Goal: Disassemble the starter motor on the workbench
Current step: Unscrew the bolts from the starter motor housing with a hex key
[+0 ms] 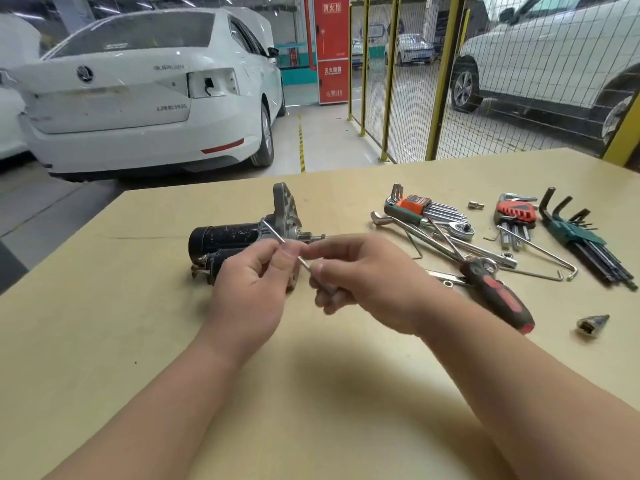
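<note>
1. The tan workbench (104,341) carried everything.
2. The starter motor (225,237) lay on its side near the middle.
3. Farther right lay an orange hex-key set (415,206), a ratchet (460,230), a red hex-key set (516,213) and a green hex-key set (575,233).
4. Nearer lay a red-and-black screwdriver (498,296), with a metal socket (593,325) apart on its right.

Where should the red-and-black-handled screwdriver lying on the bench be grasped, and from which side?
Take the red-and-black-handled screwdriver by its thick handle, probably from above at the near-right end: that end lies free on the tan workbench, while the shaft runs up-left among crossed silver wrenches.
</note>
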Demonstrator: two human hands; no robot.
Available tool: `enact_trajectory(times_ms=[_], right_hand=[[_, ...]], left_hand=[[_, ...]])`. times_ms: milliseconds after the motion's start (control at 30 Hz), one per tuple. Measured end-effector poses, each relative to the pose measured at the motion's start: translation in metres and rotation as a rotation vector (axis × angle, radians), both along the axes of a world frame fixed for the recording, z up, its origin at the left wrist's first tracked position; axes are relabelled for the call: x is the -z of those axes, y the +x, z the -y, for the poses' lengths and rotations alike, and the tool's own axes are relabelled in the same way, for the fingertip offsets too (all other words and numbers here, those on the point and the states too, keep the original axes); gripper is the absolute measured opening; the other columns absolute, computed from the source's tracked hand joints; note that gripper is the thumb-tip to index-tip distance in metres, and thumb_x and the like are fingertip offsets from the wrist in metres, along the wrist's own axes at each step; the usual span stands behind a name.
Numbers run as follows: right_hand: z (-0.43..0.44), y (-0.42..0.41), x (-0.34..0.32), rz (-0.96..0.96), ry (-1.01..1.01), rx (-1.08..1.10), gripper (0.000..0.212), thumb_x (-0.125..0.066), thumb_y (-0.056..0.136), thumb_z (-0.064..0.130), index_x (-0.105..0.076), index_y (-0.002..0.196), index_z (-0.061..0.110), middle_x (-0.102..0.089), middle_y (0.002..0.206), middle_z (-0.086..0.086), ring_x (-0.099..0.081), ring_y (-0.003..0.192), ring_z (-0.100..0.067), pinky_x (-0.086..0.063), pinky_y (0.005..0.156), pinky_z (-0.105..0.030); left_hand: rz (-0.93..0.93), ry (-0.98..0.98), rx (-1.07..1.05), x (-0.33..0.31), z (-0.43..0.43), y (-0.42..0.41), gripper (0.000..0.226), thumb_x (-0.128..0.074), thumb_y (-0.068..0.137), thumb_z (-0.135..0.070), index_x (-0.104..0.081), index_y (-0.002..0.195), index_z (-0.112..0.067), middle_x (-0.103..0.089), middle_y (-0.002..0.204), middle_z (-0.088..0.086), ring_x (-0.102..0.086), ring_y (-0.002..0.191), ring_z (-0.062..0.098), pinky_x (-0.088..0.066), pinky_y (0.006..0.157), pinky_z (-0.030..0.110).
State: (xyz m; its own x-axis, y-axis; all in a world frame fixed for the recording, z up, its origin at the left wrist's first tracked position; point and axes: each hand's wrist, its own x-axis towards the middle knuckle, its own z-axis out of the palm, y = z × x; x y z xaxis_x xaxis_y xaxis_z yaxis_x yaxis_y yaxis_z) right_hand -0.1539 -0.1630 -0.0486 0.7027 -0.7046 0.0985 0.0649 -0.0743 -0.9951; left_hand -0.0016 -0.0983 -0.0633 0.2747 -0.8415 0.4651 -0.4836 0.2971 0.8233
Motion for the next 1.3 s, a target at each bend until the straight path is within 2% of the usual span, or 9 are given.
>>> enact_trajectory(times_ms=[67,133,267,333,467,533,600,1100,1300], right_hand=[[-0.006,0.008,0.006,-0.096,-0.124,-0.014,0.008,-0.06,0.089,0.008,-0.066,0.093,0.011,-0.064,0.067,0.001,-0.067,0.064,-0.016,-0.054,0.059,-0.028],[-0.001,0.005,0.004,-0.144,-0.23,0.067,0.004,-0.063,0.089,0.018,-0.065,0.091,0.015,-0.068,0.069,0.003,-0.068,0.067,-0.014,-0.054,0.061,-0.031],[0.01,-0.009,-0.004,-0.166,-0.298,0.086,0.027,-0.053,0.092,0.036,-0.067,0.08,0.017,-0.066,0.064,0.003,-0.058,0.051,-0.014,-0.047,0.048,-0.027],[0.008,-0.007,-0.001,-0.25,-0.324,0.0,0.032,-0.05,0.096,0.031,-0.068,0.075,0.015,-0.064,0.058,0.002,-0.057,0.046,-0.013,-0.046,0.044,-0.024],[0.02,-0.011,0.0,-0.206,-0.308,0.184,0.031,-0.049,0.097,0.019,-0.065,0.073,0.009,-0.065,0.055,-0.003,-0.061,0.046,-0.018,-0.05,0.045,-0.027],[0.029,-0.018,0.0,-0.122,-0.189,0.294,0.031,-0.047,0.098,0.016,-0.064,0.074,0.005,-0.062,0.053,-0.004,-0.059,0.045,-0.02,-0.048,0.044,-0.028],[0.034,-0.021,0.003,-0.084,-0.094,0.319,0.032,-0.045,0.1,0.016,-0.062,0.076,0.003,-0.061,0.054,-0.005,-0.057,0.045,-0.019,-0.047,0.044,-0.027],[0.033,-0.01,0.014,0.021,0.168,0.247,0.031,-0.041,0.102,0.019,-0.058,0.081,0.003,-0.061,0.056,-0.006,-0.057,0.045,-0.016,-0.047,0.042,-0.023],[0.034,-0.017,0.015,-0.18,0.328,0.161,0.032,-0.038,0.102,0.02,-0.058,0.085,0.002,-0.058,0.053,-0.005,-0.053,0.042,-0.015,-0.045,0.04,-0.021]], left_hand=[[-0.047,0.005,0.012,-0.003,0.0,0.002,0.027,-0.053,0.095,-0.034,-0.07,0.077,-0.021,-0.057,0.054,-0.009,-0.047,0.052,0.004,-0.039,0.051,0.017],[0.071,-0.018,0.022,-0.005,-0.002,0.008,0.027,-0.056,0.094,-0.035,-0.068,0.075,-0.02,-0.057,0.056,-0.007,-0.049,0.055,0.005,-0.039,0.053,0.018],[0.874,-0.1,0.103,-0.005,-0.002,0.014,0.038,-0.048,0.09,-0.04,-0.07,0.072,-0.015,-0.058,0.069,-0.007,-0.05,0.071,0.016,-0.044,0.066,0.031],[0.995,-0.101,0.139,-0.001,0.0,0.014,0.04,-0.048,0.088,-0.044,-0.074,0.076,-0.016,-0.061,0.071,-0.008,-0.049,0.074,0.021,-0.046,0.069,0.036],[0.778,-0.107,-0.076,-0.003,0.004,0.028,0.045,-0.062,0.078,-0.054,-0.071,0.106,-0.021,-0.059,0.107,-0.004,-0.039,0.105,0.018,-0.033,0.093,0.031],[0.728,0.04,-0.157,-0.004,0.009,0.043,0.071,-0.073,0.073,-0.054,-0.052,0.134,-0.026,-0.044,0.132,-0.005,-0.027,0.122,0.011,-0.024,0.105,0.03],[0.803,0.213,-0.139,0.002,0.011,0.055,0.09,-0.073,0.071,-0.055,-0.032,0.147,-0.029,-0.029,0.147,-0.009,-0.019,0.13,0.006,-0.014,0.11,0.027],[0.781,0.158,-0.125,0.016,0.017,0.061,0.067,-0.055,0.086,-0.053,-0.037,0.145,-0.026,-0.035,0.144,-0.005,-0.026,0.13,0.013,-0.014,0.112,0.032],[0.826,0.167,-0.161,0.018,0.018,0.058,0.069,-0.052,0.087,-0.055,-0.035,0.146,-0.025,-0.032,0.145,-0.003,-0.023,0.132,0.014,-0.011,0.111,0.031]])
